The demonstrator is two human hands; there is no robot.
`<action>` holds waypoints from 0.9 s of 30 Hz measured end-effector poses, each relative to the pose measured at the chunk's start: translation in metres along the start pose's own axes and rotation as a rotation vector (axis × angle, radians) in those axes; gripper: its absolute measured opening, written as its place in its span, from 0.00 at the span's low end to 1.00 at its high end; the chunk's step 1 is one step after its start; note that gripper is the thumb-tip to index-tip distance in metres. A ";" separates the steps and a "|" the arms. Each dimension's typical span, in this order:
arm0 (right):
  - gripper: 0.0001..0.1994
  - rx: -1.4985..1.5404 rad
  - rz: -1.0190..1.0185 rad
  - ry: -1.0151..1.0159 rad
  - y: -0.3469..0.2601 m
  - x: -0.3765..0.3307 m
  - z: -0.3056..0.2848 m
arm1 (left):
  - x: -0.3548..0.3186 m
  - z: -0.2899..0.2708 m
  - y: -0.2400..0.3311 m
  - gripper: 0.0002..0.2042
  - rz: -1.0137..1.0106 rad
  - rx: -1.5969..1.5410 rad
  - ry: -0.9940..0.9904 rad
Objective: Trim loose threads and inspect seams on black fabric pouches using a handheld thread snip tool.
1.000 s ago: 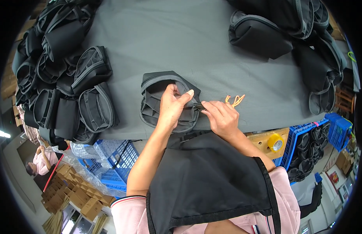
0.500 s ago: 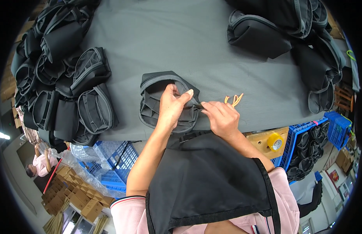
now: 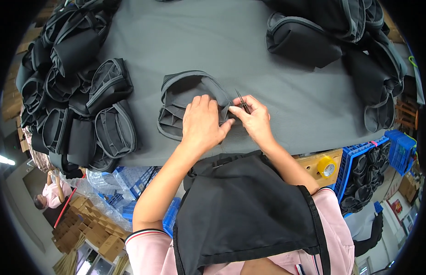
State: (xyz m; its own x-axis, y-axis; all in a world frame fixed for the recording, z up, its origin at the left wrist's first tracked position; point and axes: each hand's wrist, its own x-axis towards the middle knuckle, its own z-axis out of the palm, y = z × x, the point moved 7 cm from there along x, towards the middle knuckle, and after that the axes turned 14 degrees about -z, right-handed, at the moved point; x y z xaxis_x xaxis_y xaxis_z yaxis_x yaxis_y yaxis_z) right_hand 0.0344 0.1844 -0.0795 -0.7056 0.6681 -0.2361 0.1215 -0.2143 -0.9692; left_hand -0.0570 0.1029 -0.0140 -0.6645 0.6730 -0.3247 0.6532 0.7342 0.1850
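Note:
A black pouch [image 3: 174,112] with grey-trimmed rim and inner dividers lies opening up on the table in front of me. My left hand [image 3: 201,120] grips its near right part, fingers curled over the wall inside and thumb stretched to the right. At the pouch's right corner is my right hand [image 3: 253,118], thumb tip against or very close to the edge. Small pointed scissors [image 3: 241,99] are held in it, slim dark blades pointing up and away from the pouch. The palm hides their handles.
Similar black pouches [image 3: 109,123] are heaped at the left, with another pile [image 3: 304,43] at the far right. Below the table's right edge stand a yellow tape roll [image 3: 326,167] and a blue crate [image 3: 346,176] of pouches. A person [image 3: 54,192] is at the far left.
My right hand has turned the scissors from the pouch edge to point upward; their orange loops no longer show. My left hand has shifted nearer, over the pouch wall, and the pouch has turned slightly.

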 end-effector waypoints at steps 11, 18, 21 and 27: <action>0.10 0.189 0.184 0.001 0.028 0.008 0.010 | 0.049 0.014 -0.013 0.09 -0.013 -0.109 -0.205; 0.10 0.329 0.258 -0.064 0.043 0.016 0.007 | 0.054 0.013 -0.014 0.12 -0.100 -0.231 -0.301; 0.09 0.199 0.295 -0.025 0.038 0.014 0.001 | 0.062 0.024 -0.018 0.11 -0.150 -0.390 -0.321; 0.11 -0.450 -0.423 -0.057 -0.013 0.008 -0.019 | 0.067 0.025 -0.018 0.12 -0.170 -0.368 -0.372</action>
State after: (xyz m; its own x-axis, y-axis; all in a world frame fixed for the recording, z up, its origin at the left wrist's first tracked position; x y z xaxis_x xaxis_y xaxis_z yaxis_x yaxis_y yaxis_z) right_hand 0.0406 0.2061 -0.0702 -0.7918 0.5876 0.1667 0.0968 0.3901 -0.9157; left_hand -0.1041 0.1321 -0.0620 -0.5333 0.5140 -0.6718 0.3336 0.8576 0.3914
